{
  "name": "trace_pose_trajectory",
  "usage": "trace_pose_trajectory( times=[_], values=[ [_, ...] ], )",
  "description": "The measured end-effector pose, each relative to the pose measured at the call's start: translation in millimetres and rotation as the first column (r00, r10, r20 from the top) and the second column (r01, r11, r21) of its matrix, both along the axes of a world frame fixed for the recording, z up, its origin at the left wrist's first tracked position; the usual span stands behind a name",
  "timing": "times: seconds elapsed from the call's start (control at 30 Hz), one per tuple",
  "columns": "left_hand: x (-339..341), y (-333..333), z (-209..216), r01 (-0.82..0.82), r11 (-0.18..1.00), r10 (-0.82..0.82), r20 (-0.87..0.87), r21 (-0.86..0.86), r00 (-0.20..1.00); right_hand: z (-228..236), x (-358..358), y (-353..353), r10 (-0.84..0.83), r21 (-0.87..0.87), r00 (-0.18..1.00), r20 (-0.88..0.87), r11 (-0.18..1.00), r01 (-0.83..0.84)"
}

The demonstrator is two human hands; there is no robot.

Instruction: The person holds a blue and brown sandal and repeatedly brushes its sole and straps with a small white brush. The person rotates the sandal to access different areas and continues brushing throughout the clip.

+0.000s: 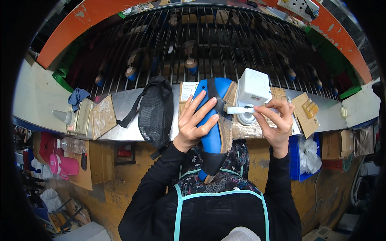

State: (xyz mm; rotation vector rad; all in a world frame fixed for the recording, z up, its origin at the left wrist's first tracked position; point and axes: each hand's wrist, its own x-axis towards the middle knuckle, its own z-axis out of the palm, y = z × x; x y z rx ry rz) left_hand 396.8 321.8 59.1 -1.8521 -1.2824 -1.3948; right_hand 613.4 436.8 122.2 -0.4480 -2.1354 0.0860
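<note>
A blue shoe last (212, 138) with black straps (215, 98) and a brown sole piece (227, 134) along its right side stands tilted, its lower end by my lap. My left hand (196, 122) grips it from the left, the fingers spread across the blue side and the upper strap. My right hand (277, 120) pinches a white-handled brush (241, 109). The brush's pale head meets the sole edge beside the upper strap; exact contact is hard to tell. Just beyond the brush, a white square plastic container (253, 86) sits over a round white base (246, 118).
Left of the last lies a black mesh bag (156, 112) on the metal ledge (124, 131). Behind runs a rack of metal rollers (161, 56) carrying several blue lasts. A cardboard piece (103, 116) lies left, a blue crate (299, 160) stands low right, a pink jug (63, 165) low left.
</note>
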Motion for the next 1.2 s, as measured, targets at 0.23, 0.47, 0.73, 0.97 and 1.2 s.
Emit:
trace_pose_trajectory(
  times=[0.23, 0.47, 0.73, 0.97, 1.2],
  values=[
    [-3, 1, 5, 0.007, 1.000, -0.007, -0.003, -0.015, 1.000, 9, 4, 4, 0.053, 0.018, 0.994, 0.096, 0.998, -0.055],
    [-2, 8, 0, 0.044, 0.997, -0.053, 0.151, 0.060, 0.987, -12, -7, 5, 0.058, -0.320, 0.990, -0.130, 0.943, -0.097],
    [-12, 11, -16, -0.091, 0.984, 0.070, 0.141, 0.153, 0.988, -37, -1, -36, 0.150, -0.625, 0.960, -0.237, 0.733, -0.269],
    [-18, 8, -17, -0.160, 0.979, 0.155, 0.054, 0.128, 0.986, -35, -13, -48, -0.041, -0.502, 0.991, -0.123, 0.864, -0.027],
    [-23, 2, -12, -0.185, 0.979, 0.189, -0.034, 0.085, 0.981, -30, -24, -45, -0.136, -0.162, 0.988, -0.069, 0.979, 0.124]
  ],
)
